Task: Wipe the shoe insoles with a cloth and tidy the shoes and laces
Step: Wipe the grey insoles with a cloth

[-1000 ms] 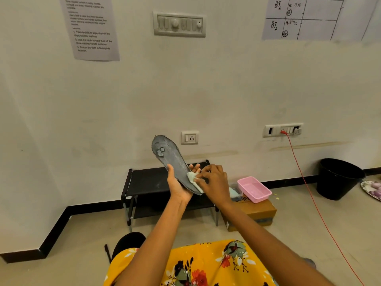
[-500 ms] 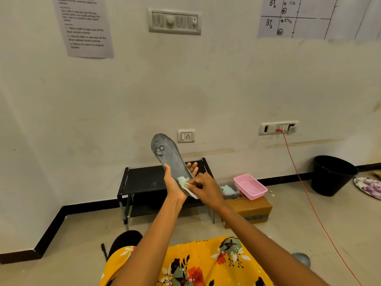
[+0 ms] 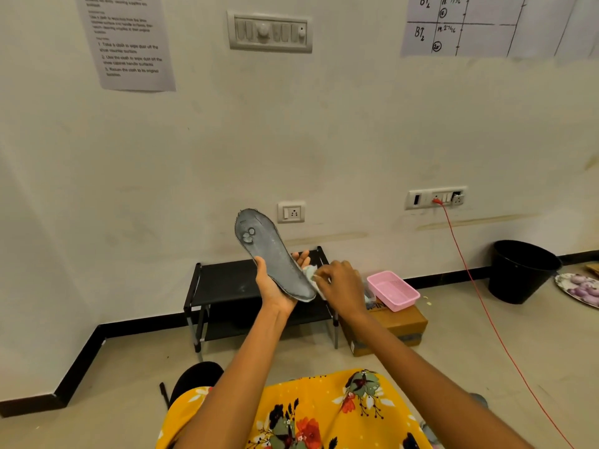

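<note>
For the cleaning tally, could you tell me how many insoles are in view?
1: the grey insole held up by the left hand, with the right hand pressing the cloth against its edge. Others may be out of view.

Two hands: left hand [image 3: 275, 288], right hand [image 3: 343, 286]. One insole [image 3: 272, 254], in the left hand. One cloth [image 3: 310, 273], under the right hand. One pink tray [image 3: 393, 290], right of both.

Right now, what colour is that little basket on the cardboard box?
Pink basket, clearest in the head view.
</note>
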`<state>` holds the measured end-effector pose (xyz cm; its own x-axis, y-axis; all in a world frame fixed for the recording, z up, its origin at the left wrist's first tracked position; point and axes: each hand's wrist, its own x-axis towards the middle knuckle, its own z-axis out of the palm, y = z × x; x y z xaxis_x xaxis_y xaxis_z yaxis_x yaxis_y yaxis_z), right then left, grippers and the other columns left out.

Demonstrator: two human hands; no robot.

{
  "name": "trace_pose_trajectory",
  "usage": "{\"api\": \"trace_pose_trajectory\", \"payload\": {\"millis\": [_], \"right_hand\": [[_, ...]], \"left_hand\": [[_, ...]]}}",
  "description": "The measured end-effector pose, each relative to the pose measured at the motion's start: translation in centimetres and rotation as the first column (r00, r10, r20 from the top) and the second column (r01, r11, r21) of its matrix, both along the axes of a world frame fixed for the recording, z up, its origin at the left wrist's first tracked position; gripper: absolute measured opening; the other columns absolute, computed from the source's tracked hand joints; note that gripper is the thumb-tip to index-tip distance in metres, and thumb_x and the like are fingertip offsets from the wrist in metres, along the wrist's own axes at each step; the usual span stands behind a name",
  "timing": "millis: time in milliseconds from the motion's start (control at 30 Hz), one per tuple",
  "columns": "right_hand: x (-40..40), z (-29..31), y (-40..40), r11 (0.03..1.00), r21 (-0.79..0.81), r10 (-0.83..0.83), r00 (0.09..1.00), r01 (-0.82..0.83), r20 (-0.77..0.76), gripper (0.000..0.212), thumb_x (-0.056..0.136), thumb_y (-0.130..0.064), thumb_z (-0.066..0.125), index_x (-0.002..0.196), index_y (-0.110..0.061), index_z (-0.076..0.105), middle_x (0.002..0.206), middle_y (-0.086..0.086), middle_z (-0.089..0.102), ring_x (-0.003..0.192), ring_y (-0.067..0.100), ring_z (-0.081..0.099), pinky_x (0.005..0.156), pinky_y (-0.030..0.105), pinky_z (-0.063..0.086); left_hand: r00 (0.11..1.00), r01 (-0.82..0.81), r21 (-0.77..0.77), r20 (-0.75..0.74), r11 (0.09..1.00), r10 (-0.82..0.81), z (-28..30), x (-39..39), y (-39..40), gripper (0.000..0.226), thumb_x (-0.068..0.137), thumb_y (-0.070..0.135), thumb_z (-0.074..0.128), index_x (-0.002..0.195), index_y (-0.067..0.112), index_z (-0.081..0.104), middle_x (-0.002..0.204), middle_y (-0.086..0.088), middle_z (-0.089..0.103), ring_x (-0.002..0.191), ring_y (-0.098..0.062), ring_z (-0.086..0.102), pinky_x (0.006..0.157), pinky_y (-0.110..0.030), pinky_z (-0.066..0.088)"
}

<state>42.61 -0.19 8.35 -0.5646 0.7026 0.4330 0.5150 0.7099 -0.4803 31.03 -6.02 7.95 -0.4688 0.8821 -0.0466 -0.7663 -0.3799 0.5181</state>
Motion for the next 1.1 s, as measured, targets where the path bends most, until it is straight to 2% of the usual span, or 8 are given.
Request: {"api": "trace_pose_trajectory", "payload": {"millis": [200,367,533,633,700,767,867,1100], "right_hand": [[0.0,-1.8,-0.6,0.986,-0.114,-0.134,0.984,0.120,-0.122,0.017,0.092,-0.021,0.054,0.091,-0.007,0.064,0.095,0.008,0.061,0.093,0.022,0.055,0.073,0.036,0.049],[0.4,0.3,1.1,0.940,-0.333,-0.216,0.893,0.080,-0.394,0.019,0.095,-0.021,0.047,0.104,-0.006,0.054,0.108,0.012,0.054,0.097,0.024,0.054,0.081,0.039,0.047],[-2.1,2.1,-0.8,0.976,-0.198,0.040,0.970,-0.089,-0.239,0.010,0.090,-0.013,0.053,0.099,-0.010,0.056,0.104,0.010,0.064,0.092,0.025,0.061,0.077,0.036,0.049],[-2.9,1.3,-4.0,0.979,-0.042,0.180,0.946,-0.198,-0.270,0.019,0.088,-0.007,0.058,0.104,-0.007,0.067,0.117,0.009,0.064,0.105,0.021,0.060,0.089,0.027,0.047],[-2.3,0.5,-4.6,0.958,0.131,0.279,0.936,-0.256,-0.214,0.018,0.084,-0.010,0.063,0.100,-0.008,0.071,0.101,0.011,0.068,0.091,0.024,0.063,0.080,0.033,0.051],[-1.6,0.6,-3.1,0.958,0.216,0.221,0.967,-0.191,-0.125,0.015,0.082,-0.015,0.067,0.095,-0.012,0.073,0.083,0.009,0.068,0.078,0.025,0.058,0.067,0.039,0.052],[-2.1,1.2,-2.2,0.992,0.122,0.044,0.986,-0.025,-0.160,0.016,0.087,-0.021,0.061,0.097,-0.016,0.073,0.084,0.007,0.066,0.084,0.023,0.052,0.070,0.040,0.047],[-1.9,0.7,-3.2,0.983,0.157,0.120,0.981,-0.096,-0.150,0.016,0.088,-0.025,0.060,0.098,-0.019,0.072,0.088,0.004,0.068,0.085,0.022,0.054,0.071,0.036,0.044]], "left_hand": [[0.994,-0.014,0.033,-0.104,0.999,0.017,2.4,0.4,0.7,0.075,0.090,0.065,0.031,0.099,-0.004,0.059,0.089,-0.021,0.067,0.092,-0.031,0.066,0.095,-0.040,0.047],[0.992,-0.089,0.013,-0.084,0.996,0.090,1.3,-0.4,0.1,0.065,0.093,0.057,0.036,0.100,-0.003,0.059,0.083,-0.018,0.063,0.089,-0.034,0.065,0.100,-0.045,0.044],[0.996,-0.023,-0.079,-0.087,0.997,0.016,1.6,1.0,0.0,0.065,0.093,0.058,0.034,0.088,0.003,0.068,0.079,-0.015,0.071,0.071,-0.026,0.070,0.069,-0.035,0.056],[0.998,-0.054,-0.051,-0.030,0.997,0.053,1.9,0.4,0.4,0.068,0.091,0.060,0.036,0.092,-0.001,0.066,0.081,-0.015,0.069,0.079,-0.026,0.068,0.078,-0.035,0.056],[0.995,-0.090,-0.020,0.043,0.996,0.090,1.6,-0.7,0.2,0.066,0.092,0.060,0.037,0.096,-0.002,0.059,0.079,-0.015,0.067,0.089,-0.028,0.064,0.093,-0.038,0.049],[0.996,-0.063,-0.009,0.056,0.998,0.064,1.0,-1.0,0.0,0.066,0.090,0.062,0.036,0.095,0.000,0.058,0.084,-0.017,0.066,0.094,-0.029,0.061,0.097,-0.040,0.044],[0.998,-0.044,-0.018,0.035,0.999,0.044,1.0,-0.7,0.2,0.070,0.088,0.067,0.035,0.099,0.002,0.057,0.097,-0.018,0.060,0.096,-0.030,0.060,0.094,-0.041,0.045],[0.996,-0.083,-0.006,0.037,0.997,0.084,1.9,-0.8,-0.5,0.070,0.091,0.065,0.031,0.097,0.001,0.057,0.082,-0.015,0.063,0.085,-0.027,0.066,0.087,-0.038,0.050]]}}
